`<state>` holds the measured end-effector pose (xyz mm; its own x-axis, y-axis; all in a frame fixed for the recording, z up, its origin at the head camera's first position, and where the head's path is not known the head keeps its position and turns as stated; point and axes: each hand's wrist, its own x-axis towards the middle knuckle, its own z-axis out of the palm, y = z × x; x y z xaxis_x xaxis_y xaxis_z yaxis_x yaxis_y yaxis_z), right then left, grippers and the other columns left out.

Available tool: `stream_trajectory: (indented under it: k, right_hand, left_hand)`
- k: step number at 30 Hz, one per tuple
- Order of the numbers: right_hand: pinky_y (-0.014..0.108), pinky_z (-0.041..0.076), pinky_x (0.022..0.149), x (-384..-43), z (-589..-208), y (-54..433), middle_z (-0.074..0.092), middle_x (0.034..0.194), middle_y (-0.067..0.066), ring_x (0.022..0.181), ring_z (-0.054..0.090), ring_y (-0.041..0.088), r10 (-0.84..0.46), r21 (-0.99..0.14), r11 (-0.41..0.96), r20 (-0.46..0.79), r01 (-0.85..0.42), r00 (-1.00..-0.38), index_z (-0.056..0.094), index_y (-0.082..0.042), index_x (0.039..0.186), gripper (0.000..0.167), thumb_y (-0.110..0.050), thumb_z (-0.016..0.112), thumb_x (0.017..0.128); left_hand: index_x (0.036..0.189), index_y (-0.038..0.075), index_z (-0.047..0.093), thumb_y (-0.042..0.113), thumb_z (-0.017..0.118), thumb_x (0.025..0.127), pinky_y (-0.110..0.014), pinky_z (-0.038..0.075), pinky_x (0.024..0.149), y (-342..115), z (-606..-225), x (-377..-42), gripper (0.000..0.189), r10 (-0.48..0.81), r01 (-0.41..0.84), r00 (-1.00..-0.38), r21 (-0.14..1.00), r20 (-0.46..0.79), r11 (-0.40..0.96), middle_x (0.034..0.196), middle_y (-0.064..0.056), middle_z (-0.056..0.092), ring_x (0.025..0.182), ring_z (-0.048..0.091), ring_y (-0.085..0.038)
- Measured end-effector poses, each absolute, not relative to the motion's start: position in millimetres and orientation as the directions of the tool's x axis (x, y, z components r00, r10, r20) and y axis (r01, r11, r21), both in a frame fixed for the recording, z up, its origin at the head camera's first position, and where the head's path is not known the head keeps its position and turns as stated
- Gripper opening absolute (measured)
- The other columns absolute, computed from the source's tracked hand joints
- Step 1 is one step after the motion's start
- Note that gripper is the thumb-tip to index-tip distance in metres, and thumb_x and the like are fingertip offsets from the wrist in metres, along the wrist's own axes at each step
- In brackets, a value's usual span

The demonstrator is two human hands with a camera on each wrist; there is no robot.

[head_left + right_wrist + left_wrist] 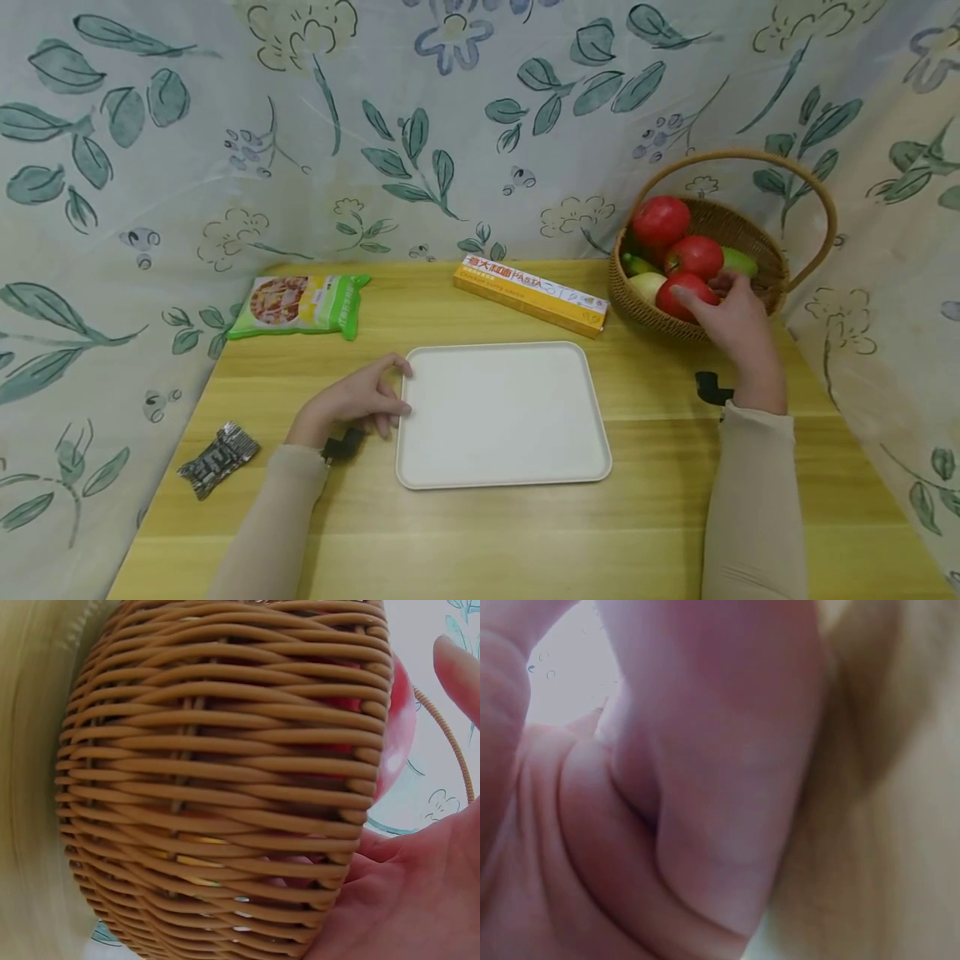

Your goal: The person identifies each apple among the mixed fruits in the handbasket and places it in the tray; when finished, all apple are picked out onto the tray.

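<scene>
Apple [693, 283], round, glossy and red, is sitting at the front of a brown wicker basket [720, 218] with an arched handle, at the far right of a yellow wood-grain tabletop [480, 542]. My right hand [742, 329] is arching over it, thumb and fingers spread apart with the fruit between them. From the right wrist, my thumb is standing clear of the red skin; the weave is hiding my fingertips, so I cannot tell whether they are touching. I am expecting something firm, of modest weight, slightly slick and easily bruised; its widest part is offering the surest hold, thumb and fingers on opposite sides. Two more red apples [694, 253] are crowding behind it.

My left hand [358, 398] is resting at the left rim of a shallow white rectangular tray [502, 417], index fingertip and thumb set apart along the edge; I cannot tell whether it is gripping or merely touching. The tray is looking stiff and light, best steadied by its rim. Beyond it, a long yellow-and-white cardboard pasta box [531, 298] is lying just beside the basket, and a green-and-white plastic food bag [300, 307] is lying farther left.
</scene>
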<state>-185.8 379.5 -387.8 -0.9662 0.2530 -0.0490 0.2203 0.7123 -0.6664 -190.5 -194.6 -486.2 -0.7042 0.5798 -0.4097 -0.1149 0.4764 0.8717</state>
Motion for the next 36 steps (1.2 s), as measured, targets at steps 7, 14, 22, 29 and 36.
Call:
stream_trajectory:
  k: [7, 14, 22, 29, 36]
  right_hand:
    - [0.074, 0.035, 0.115, -185.0, -384.7, 376.4, 0.035, 0.161, 0.038, 0.143, 0.04, 0.057, 0.234, -0.645, 0.734, -0.054, 0.213, -0.971, 0.011, 0.006, 0.165, 0.111, -0.07, 0.058, 0.098]
    - [0.076, 0.035, 0.113, -186.7, -386.4, 378.2, 0.03, 0.165, 0.038, 0.144, 0.039, 0.059, 0.215, -0.601, 0.769, -0.078, 0.218, -0.974, 0.012, 0.007, 0.165, 0.112, -0.07, 0.057, 0.098]
    - [0.076, 0.035, 0.113, -187.7, -389.2, 379.3, 0.029, 0.166, 0.037, 0.144, 0.038, 0.059, 0.214, -0.603, 0.767, -0.083, 0.22, -0.973, 0.013, 0.006, 0.165, 0.111, -0.07, 0.058, 0.097]
    - [0.075, 0.036, 0.114, -187.1, -388.9, 377.0, 0.032, 0.166, 0.036, 0.143, 0.04, 0.058, 0.246, -0.609, 0.762, -0.042, 0.221, -0.968, 0.016, 0.005, 0.165, 0.113, -0.072, 0.061, 0.095]
    - [0.075, 0.037, 0.113, -187.1, -388.8, 374.7, 0.033, 0.166, 0.033, 0.143, 0.04, 0.055, 0.279, -0.624, 0.749, -0.007, 0.222, -0.96, 0.017, 0.002, 0.165, 0.113, -0.07, 0.065, 0.093]
  left_hand:
    - [0.14, 0.009, 0.04, 0.019, 0.081, 0.096, -0.026, 0.049, 0.045, -193.6, -485.5, -188.9, 0.061, 0.582, -0.114, -0.705, 0.875, -0.406, 0.471, 0.071, -0.006, 0.073, 0.052, 0.069, -0.016]
    - [0.14, 0.01, 0.04, 0.02, 0.081, 0.096, -0.026, 0.049, 0.046, -194.2, -485.6, -188.5, 0.061, 0.579, -0.115, -0.704, 0.87, -0.412, 0.479, 0.071, -0.006, 0.073, 0.052, 0.069, -0.016]
    - [0.141, 0.011, 0.04, 0.021, 0.081, 0.096, -0.026, 0.049, 0.047, -194.8, -485.6, -188.6, 0.062, 0.576, -0.124, -0.701, 0.867, -0.421, 0.482, 0.072, -0.006, 0.073, 0.053, 0.069, -0.016]
    - [0.141, 0.011, 0.039, 0.02, 0.081, 0.096, -0.025, 0.048, 0.045, -194.3, -485.9, -189.1, 0.062, 0.579, -0.128, -0.698, 0.869, -0.422, 0.478, 0.072, -0.006, 0.073, 0.052, 0.069, -0.016]
    - [0.141, 0.011, 0.039, 0.02, 0.08, 0.096, -0.025, 0.047, 0.045, -193.8, -485.8, -190.0, 0.062, 0.577, -0.129, -0.7, 0.869, -0.42, 0.477, 0.073, -0.006, 0.073, 0.053, 0.07, -0.016]
